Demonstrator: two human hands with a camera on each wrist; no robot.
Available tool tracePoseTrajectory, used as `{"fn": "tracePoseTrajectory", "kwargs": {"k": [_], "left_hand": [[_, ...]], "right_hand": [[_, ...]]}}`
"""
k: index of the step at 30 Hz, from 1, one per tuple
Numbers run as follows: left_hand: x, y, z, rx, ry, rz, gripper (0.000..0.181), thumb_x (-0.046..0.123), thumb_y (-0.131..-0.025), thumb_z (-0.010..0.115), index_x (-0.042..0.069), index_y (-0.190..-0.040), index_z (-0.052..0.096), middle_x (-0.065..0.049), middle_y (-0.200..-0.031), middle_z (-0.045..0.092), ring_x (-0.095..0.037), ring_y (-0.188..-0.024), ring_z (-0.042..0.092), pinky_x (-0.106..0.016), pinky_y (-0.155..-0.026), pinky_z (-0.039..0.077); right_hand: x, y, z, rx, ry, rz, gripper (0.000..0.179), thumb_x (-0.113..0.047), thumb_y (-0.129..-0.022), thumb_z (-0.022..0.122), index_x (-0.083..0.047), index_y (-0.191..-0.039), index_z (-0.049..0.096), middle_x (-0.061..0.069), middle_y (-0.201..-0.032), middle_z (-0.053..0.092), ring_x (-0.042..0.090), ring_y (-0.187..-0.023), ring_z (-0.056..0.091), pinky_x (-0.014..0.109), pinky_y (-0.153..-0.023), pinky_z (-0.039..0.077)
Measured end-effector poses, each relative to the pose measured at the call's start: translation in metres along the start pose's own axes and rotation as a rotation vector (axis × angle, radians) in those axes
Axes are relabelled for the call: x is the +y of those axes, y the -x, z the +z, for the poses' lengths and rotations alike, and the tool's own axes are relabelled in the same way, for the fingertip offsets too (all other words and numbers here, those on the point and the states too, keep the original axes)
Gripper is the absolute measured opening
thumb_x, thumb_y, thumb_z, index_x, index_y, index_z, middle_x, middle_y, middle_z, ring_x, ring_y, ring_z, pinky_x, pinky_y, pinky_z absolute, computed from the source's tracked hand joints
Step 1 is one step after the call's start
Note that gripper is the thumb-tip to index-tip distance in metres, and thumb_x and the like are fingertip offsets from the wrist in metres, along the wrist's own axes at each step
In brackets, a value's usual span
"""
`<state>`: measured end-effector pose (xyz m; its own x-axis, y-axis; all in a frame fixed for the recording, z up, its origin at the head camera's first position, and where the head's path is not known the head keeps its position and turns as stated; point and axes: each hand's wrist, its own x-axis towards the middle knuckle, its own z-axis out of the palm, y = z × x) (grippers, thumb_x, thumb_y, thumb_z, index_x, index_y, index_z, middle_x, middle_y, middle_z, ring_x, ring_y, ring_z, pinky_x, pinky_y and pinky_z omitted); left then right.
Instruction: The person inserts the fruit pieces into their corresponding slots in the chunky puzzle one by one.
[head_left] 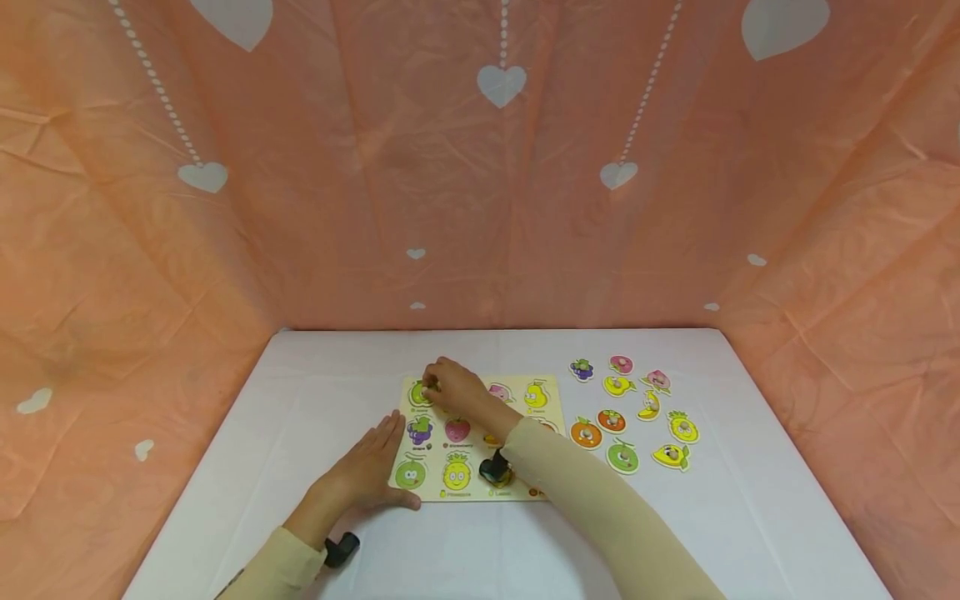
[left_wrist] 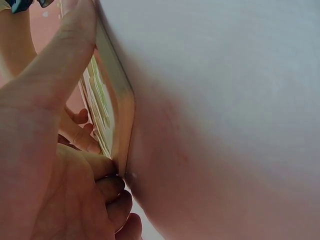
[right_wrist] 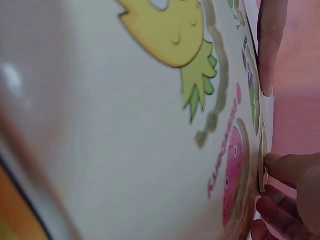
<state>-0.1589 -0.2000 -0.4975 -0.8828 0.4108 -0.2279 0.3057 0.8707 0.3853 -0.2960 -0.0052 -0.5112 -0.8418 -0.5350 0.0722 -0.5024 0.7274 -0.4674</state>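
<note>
A pale wooden fruit puzzle board (head_left: 442,497) lies on the white table, with printed fruit shapes such as a strawberry (head_left: 457,430) and a pineapple (head_left: 457,472). Along its left side, my left hand (head_left: 367,467) rests with straight fingers at the edge and the thumb by the lower corner. In the left wrist view, the thumb touches the board's rim (left_wrist: 117,75). My right hand (head_left: 459,390) reaches across to the upper left shape and pinches a small green fruit piece (head_left: 420,394). Fingers partly cover this piece; its thin edge shows in the right wrist view beside the thumb (right_wrist: 280,165).
Several loose knobbed fruit pieces lie right of the board, among them grapes (head_left: 581,369), a banana (head_left: 649,406), an orange (head_left: 586,433), a green melon (head_left: 622,457) and a lemon (head_left: 671,456). A peach-coloured curtain (head_left: 450,208) with hearts surrounds the table.
</note>
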Motion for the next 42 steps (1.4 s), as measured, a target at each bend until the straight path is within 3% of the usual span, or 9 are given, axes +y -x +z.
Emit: {"fn": "tracePoseTrajectory", "kwargs": {"k": [17, 34, 42], "left_hand": [[0.002, -0.001, 0.0, -0.007, 0.0, -0.008, 0.138, 0.058, -0.073, 0.095, -0.015, -0.164, 0.021, -0.033, -0.174, 0.016, -0.046, -0.162, 0.019, -0.058, -0.133, 0.022], [0.002, -0.001, 0.0, 0.003, 0.011, -0.001, 0.138, 0.056, -0.073, 0.096, -0.016, -0.163, 0.02, -0.035, -0.173, 0.016, -0.048, -0.162, 0.019, -0.059, -0.133, 0.022], [0.0, -0.004, 0.0, 0.006, 0.005, 0.0, 0.139, 0.057, -0.073, 0.096, -0.016, -0.163, 0.02, -0.035, -0.173, 0.016, -0.048, -0.162, 0.019, -0.059, -0.133, 0.021]], "right_hand": [[-0.004, 0.0, 0.002, -0.002, 0.072, 0.014, 0.017, -0.034, -0.103, 0.076, -0.019, -0.11, 0.076, -0.004, -0.104, 0.063, 0.009, -0.09, 0.058, 0.026, -0.082, 0.056], [0.002, 0.004, -0.002, -0.01, -0.057, -0.003, 0.022, -0.027, -0.104, 0.075, -0.01, -0.117, 0.078, 0.002, -0.111, 0.066, 0.014, -0.101, 0.065, 0.029, -0.097, 0.058], [0.008, 0.018, -0.014, 0.005, -0.179, 0.003, 0.014, -0.018, -0.104, 0.072, -0.01, -0.115, 0.078, 0.0, -0.103, 0.065, 0.013, -0.094, 0.06, 0.029, -0.092, 0.057]]}}
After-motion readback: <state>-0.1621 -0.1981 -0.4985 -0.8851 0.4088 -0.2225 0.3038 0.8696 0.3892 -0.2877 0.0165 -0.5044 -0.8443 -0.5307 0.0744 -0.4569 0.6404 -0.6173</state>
